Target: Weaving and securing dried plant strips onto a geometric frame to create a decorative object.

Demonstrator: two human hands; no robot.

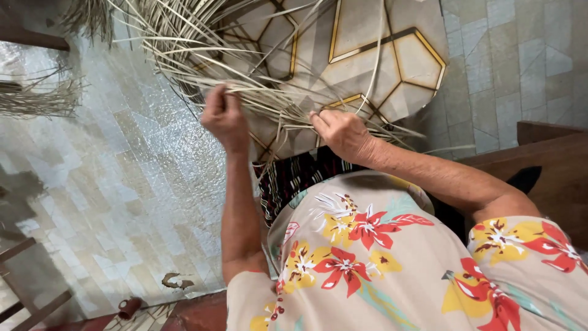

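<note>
Pinching pale dry strips (269,92) — left hand (224,116) closed, right hand (344,132) fingers curled.

The floor (110,184) is pale tile in a woven-looking pattern, with a panel of larger tiles (392,61) edged in gold lines at the top. Dry palm strips (245,73) lie spread over that panel. More strips (37,98) lie at the left edge. A small reddish tube (130,308) rests near the bottom

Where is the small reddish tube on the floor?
The reddish tube lies at the head view's bottom left, on the pale floor, below the left hand.
</note>
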